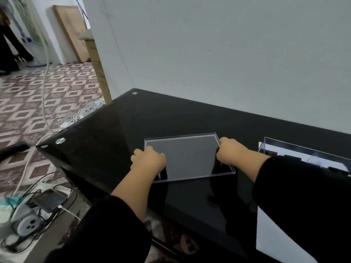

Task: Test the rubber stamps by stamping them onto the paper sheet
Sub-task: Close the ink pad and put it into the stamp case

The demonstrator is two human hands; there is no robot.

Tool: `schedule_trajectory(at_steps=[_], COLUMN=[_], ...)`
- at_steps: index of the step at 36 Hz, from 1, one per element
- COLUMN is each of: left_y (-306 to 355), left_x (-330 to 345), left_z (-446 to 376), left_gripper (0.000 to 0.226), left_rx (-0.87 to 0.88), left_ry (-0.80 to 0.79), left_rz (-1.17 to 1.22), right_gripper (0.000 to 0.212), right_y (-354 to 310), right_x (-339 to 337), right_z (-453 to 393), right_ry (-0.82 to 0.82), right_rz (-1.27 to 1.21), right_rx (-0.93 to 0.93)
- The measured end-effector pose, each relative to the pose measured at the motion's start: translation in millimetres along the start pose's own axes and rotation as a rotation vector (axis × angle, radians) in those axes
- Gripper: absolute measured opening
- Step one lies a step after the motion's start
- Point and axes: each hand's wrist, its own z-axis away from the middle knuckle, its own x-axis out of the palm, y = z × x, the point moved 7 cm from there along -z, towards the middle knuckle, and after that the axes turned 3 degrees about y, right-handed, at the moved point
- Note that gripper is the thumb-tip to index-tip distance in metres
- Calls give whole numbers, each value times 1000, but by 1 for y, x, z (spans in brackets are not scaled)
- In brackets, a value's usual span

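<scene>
A clear acrylic lid [187, 156] lies flat on the black glass table [117, 130]. My left hand [149, 158] grips its left edge and my right hand [229, 151] grips its right edge, fingers curled over the rims. A clear acrylic box [284, 147] stands at the right, partly behind my right sleeve; dark items inside it are mostly hidden. A white paper sheet [275, 236] lies at the table's near right, partly covered by my right arm. No stamp shows plainly.
A grey wall runs just behind the table. The table's left corner [43, 146] overhangs a tiled floor with cables, a power strip and a phone [50, 200]. A person's legs [11, 50] stand at the far left.
</scene>
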Motion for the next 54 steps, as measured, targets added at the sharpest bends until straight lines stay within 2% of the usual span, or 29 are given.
schedule_trajectory(at_steps=[9, 19, 23, 27, 29, 33, 37, 40, 43, 46, 50, 54], left_y=[8, 26, 42, 59, 68, 88, 109, 125, 138, 150, 167, 181], left_x=[-12, -33, -38, -37, -34, -26, -15, -6, 3, 14, 30, 45], left_z=[5, 27, 41, 59, 68, 84, 102, 113, 123, 130, 139, 143], left_gripper=[52, 51, 50, 50, 49, 51, 53, 53, 51, 50, 48, 47], left_rx=[7, 81, 148, 229, 263, 337, 412, 459, 495, 537, 582, 592], left_ry=[58, 80, 97, 97, 93, 64, 30, 6, -20, -44, -86, -133], left_rz=[31, 14, 7, -4, -8, -7, 10, 31, 63, 102, 151, 226], right_gripper=[28, 8, 18, 7, 8, 27, 22, 9, 24, 14, 15, 17], right_y=[3, 11, 25, 45, 57, 85, 121, 144, 162, 181, 206, 227], right_x=[-7, -53, -66, -77, -82, -92, -99, -103, -105, -105, -106, -104], right_z=[-3, 19, 35, 51, 60, 78, 92, 104, 115, 122, 132, 138], right_ry=[29, 152, 164, 182, 195, 209, 251, 276, 290, 310, 349, 318], right_rz=[-65, -49, -36, 10, 38, 48, -64, -104, -149, -160, -166, -168], right_rx=[2, -13, 20, 68, 92, 143, 221, 267, 311, 345, 383, 438])
